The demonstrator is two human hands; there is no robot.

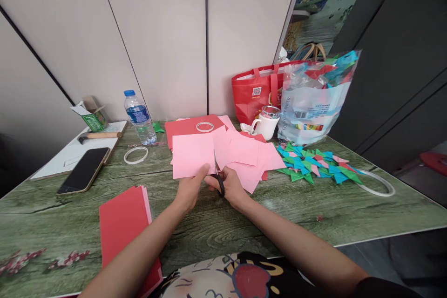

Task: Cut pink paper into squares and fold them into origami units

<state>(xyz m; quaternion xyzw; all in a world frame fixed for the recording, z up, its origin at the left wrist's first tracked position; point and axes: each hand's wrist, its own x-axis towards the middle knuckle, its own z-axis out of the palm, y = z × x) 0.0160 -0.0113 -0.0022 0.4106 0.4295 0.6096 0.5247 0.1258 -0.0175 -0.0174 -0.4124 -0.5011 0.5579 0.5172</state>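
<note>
My left hand (191, 189) pinches the lower edge of a pink sheet of paper (193, 154), thumb on top and fingers underneath. My right hand (230, 187) is closed round the black handles of a pair of scissors (220, 185). The blades point away from me and lie along the right edge of the sheet. Just beyond my right hand, several cut pink paper pieces (244, 150) overlap in a loose pile. Behind the held sheet lies red paper (181, 128) with a white ring (204, 126) on it.
Red and pink sheets (122, 223) lie beside my left forearm. A phone (84, 170), hammer (101, 135), white ring (136, 155) and water bottle (139, 118) stand or lie left. Rightward are a white mug (267, 123), red bag (251, 91), filled plastic bag (314, 107) and folded paper pieces (307, 163).
</note>
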